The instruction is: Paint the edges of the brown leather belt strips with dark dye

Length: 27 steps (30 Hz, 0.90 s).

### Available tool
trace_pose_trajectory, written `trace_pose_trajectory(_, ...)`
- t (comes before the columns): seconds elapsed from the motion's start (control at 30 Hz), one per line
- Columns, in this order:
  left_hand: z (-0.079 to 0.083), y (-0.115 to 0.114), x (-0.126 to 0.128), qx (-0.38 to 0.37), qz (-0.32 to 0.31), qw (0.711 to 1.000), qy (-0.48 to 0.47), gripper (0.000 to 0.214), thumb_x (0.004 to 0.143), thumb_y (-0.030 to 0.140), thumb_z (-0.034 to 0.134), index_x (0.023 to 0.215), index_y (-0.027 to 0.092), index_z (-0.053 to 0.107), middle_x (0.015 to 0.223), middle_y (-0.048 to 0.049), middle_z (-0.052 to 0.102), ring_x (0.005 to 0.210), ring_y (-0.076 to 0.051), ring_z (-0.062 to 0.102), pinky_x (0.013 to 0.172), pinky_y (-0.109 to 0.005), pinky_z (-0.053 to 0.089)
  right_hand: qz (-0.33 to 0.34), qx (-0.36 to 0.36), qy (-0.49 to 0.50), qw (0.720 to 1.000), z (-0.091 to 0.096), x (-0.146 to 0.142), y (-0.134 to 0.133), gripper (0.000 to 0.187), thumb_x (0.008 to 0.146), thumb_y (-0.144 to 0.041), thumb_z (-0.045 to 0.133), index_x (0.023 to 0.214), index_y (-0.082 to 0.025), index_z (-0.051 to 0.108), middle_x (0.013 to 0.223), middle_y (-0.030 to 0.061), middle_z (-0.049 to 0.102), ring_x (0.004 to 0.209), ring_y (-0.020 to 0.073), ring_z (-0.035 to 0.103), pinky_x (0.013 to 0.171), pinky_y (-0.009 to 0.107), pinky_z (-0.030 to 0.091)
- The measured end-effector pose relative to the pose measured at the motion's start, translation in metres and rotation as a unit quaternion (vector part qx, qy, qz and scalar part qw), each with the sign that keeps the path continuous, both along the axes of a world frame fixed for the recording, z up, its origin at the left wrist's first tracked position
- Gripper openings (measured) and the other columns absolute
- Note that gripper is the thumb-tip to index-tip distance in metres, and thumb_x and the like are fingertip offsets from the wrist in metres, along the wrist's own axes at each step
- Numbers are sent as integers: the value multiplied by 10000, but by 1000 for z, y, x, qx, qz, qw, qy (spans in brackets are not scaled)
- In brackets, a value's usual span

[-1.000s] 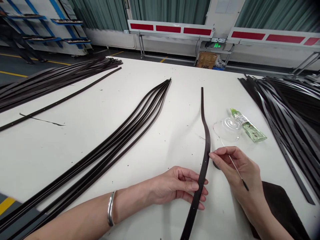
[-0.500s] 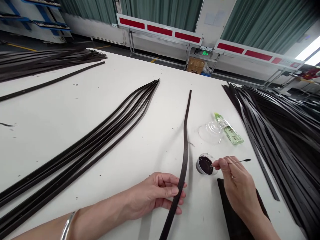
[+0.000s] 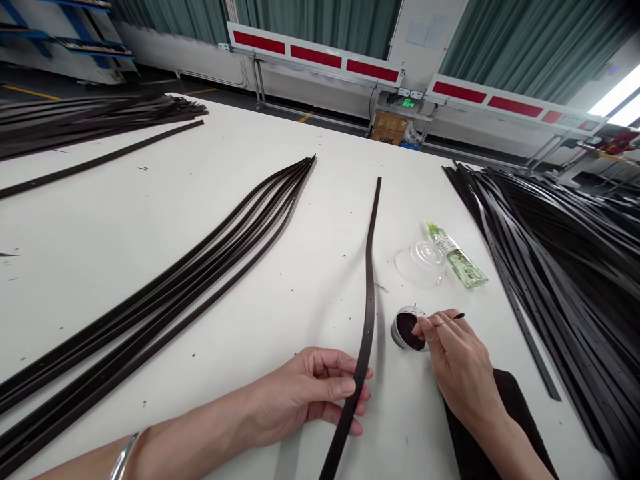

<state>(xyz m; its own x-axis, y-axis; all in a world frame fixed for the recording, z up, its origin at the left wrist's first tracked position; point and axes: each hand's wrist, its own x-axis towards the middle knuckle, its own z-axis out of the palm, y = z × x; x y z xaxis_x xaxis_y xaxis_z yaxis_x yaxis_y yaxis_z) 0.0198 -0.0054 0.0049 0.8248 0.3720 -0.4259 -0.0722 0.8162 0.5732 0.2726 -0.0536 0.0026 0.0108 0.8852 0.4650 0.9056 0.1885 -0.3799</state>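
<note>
My left hand point(image 3: 315, 390) pinches a long dark leather strap point(image 3: 369, 287) that runs away from me across the white table point(image 3: 150, 240), standing on its edge. My right hand point(image 3: 453, 357) is closed on a thin swab stick point(image 3: 449, 320), its tip at a small pot of dark dye point(image 3: 407, 328) just right of the strap. A dark cloth point(image 3: 510, 413) lies under my right forearm.
A fan of several dark straps point(image 3: 190, 280) lies to the left. A big heap of straps point(image 3: 560, 267) fills the right side, another pile point(image 3: 85, 117) lies far left. A clear lid point(image 3: 420, 261) and a green bottle point(image 3: 457, 257) lie beyond the pot.
My right hand left the strap and brought the swab down to the dye pot. The view shifted right. My left hand kept its hold on the strap.
</note>
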Motion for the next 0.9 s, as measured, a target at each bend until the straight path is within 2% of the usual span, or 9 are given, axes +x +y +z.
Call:
trace_pose_trajectory(0.2,2,0,1,2,3,1000,3,169,814,200,737,964,122,723,864,-77,669,742,-121,627,782,-360,594,-16,-11,21,1000,5,-2,-2,281,1005,-280,435,774,-208,578,719,-10,597,782,147,512,723,274,405)
trace_pose_trajectory(0.3,3,-1,1,5,5,1000,2,161,812,202,739,952,123,725,866,-77,665,757,-129,630,779,-358,593,-61,-18,76,995,14,-4,-8,324,1012,-330,404,784,-210,600,743,-1,620,800,151,553,706,268,420)
trace_pose_trajectory(0.43,3,-1,1,6,6,1000,3,180,804,209,748,965,132,719,874,-71,662,772,-138,638,782,-359,589,-182,-58,261,946,21,-7,-18,417,984,-481,414,795,-202,659,809,22,677,779,157,616,705,270,460)
trace_pose_trajectory(0.57,1,-1,1,7,12,1000,-1,209,801,202,746,996,140,706,888,-72,668,787,-149,647,800,-386,586,-172,-56,388,903,18,-15,-24,462,936,-560,460,807,-166,664,797,64,688,756,190,640,685,299,490)
trace_pose_trajectory(0.63,0,-2,0,5,13,1000,-6,219,797,195,745,1006,144,702,900,-72,672,796,-155,654,810,-397,584,-168,-54,385,906,18,-26,-28,460,938,-552,459,802,-162,660,786,68,685,741,189,638,667,294,483)
trace_pose_trajectory(0.7,-1,-3,0,3,12,1000,-12,234,788,189,751,1013,144,701,908,-71,675,798,-159,662,814,-397,583,-168,-51,339,924,23,-39,-33,432,965,-501,433,792,-174,656,787,54,677,753,175,632,671,275,467)
trace_pose_trajectory(0.77,-3,-4,1,1,12,1000,-21,253,778,193,761,1018,142,702,911,-73,680,801,-165,669,815,-395,582,-118,-34,277,953,28,-52,-38,379,994,-393,397,781,-192,638,786,35,664,767,156,624,691,263,458)
trace_pose_trajectory(0.83,-4,-4,1,0,13,1000,-27,267,771,206,771,1021,141,704,925,-81,688,815,-174,676,821,-398,578,-5,3,223,975,32,-62,-39,302,992,-246,382,805,-198,615,779,24,653,775,145,617,720,269,468)
trace_pose_trajectory(0.9,-5,-4,2,-2,13,1000,-27,277,766,218,779,1021,142,705,937,-87,697,824,-178,680,827,-398,575,102,55,185,976,33,-66,-38,243,951,-109,386,873,-191,601,769,22,649,771,144,615,724,285,487)
